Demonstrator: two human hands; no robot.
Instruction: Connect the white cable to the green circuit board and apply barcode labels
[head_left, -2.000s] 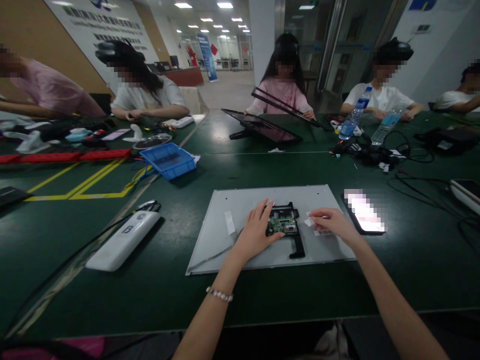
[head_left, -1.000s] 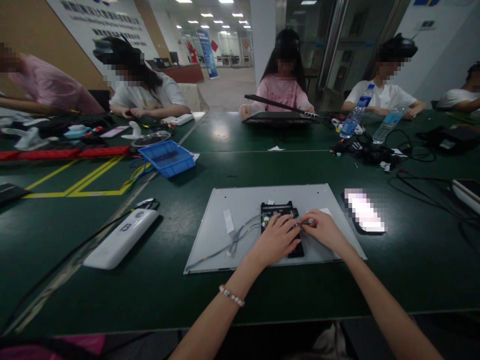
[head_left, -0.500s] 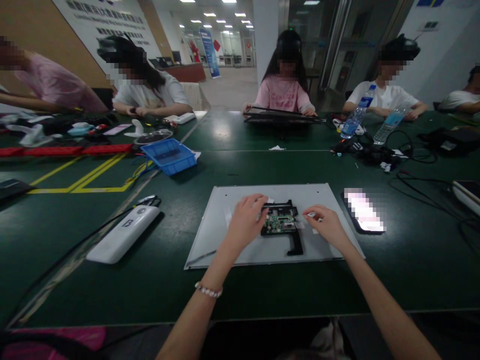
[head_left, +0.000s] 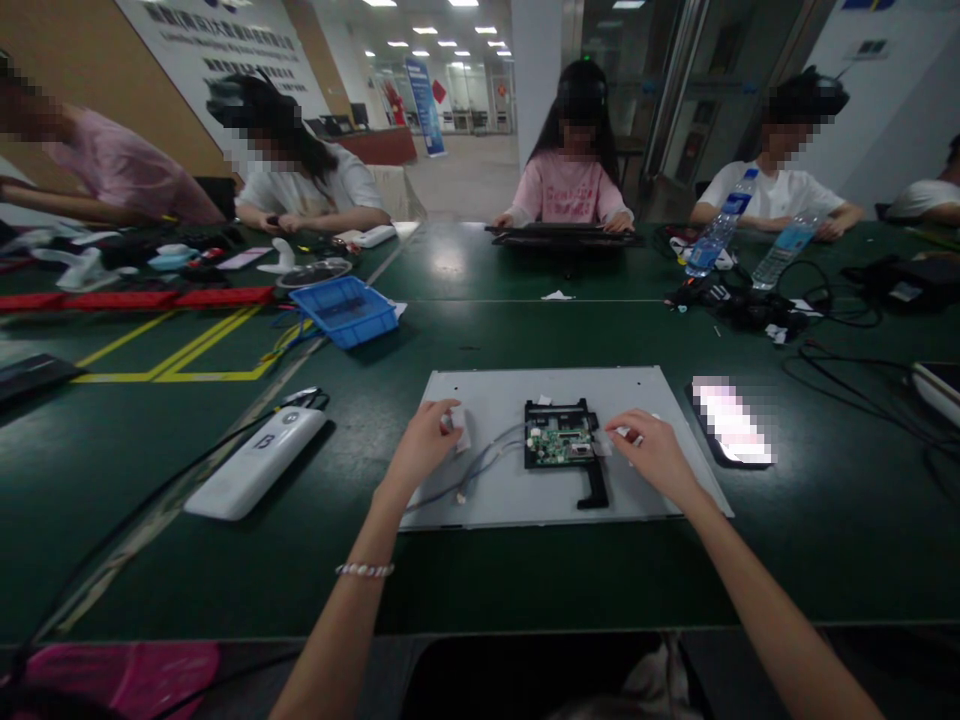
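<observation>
Because the grey panel [head_left: 517,500] lies flat, likely steadying the circuit board [head_left: 556,446], left hand [head_left: 424,440] parts its fingers beside white strip [head_left: 465,430]. Right hand [head_left: 651,446] bunches fingertips; can't tell what's pinched.

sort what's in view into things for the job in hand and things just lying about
Seemingly part of the job:
- gray panel
- circuit board
- black bracket
- thin cables

Seemingly just lying about:
- white oblong device
- phone
- blue tray
- blue-capped bottle

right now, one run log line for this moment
left hand: by white strip, contact unclear | right hand: right of circuit board, hold unclear | circuit board: in black bracket on grey panel
</observation>
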